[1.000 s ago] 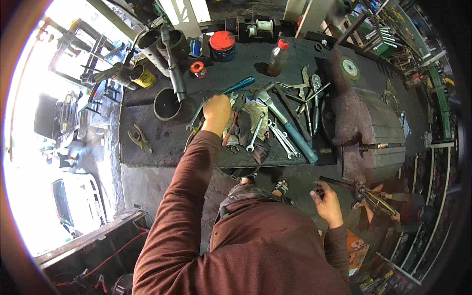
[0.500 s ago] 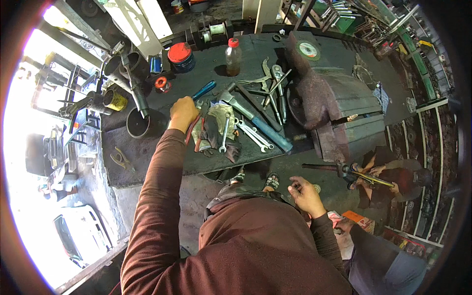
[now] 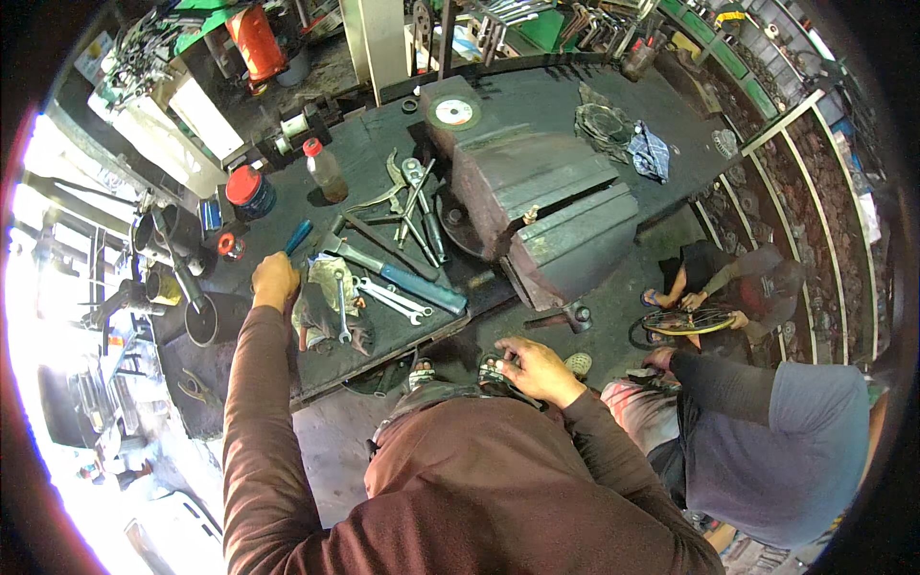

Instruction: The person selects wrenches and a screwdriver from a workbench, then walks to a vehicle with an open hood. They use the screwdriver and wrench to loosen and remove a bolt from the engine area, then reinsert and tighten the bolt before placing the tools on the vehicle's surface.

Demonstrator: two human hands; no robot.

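My left hand (image 3: 275,280) is closed among tools near the bench's front left part, holding something I cannot make out, just below a blue-handled tool (image 3: 299,235). Right of it lie a stained cloth (image 3: 321,272) with a wrench (image 3: 342,311), several combination wrenches (image 3: 393,299), a blue-handled hammer (image 3: 393,271) and crossed hand tools (image 3: 414,206). Pliers (image 3: 196,388) lie at the left. My right hand (image 3: 537,369) is off the bench, below its front edge, with loosely bent fingers apart and nothing visible in them.
A large vise (image 3: 565,244) stands on the bench's front edge. Left are steel tubes (image 3: 168,235), a red-lidded can (image 3: 251,192) and a bottle (image 3: 326,177). A co-worker (image 3: 776,450) stands close at my right; another person (image 3: 757,287) crouches with a wheel behind.
The view has swung rightward. A co-worker in a blue-grey shirt has come in close at the right. My left hand stays closed among the tools; my right hand's fingers have shifted.
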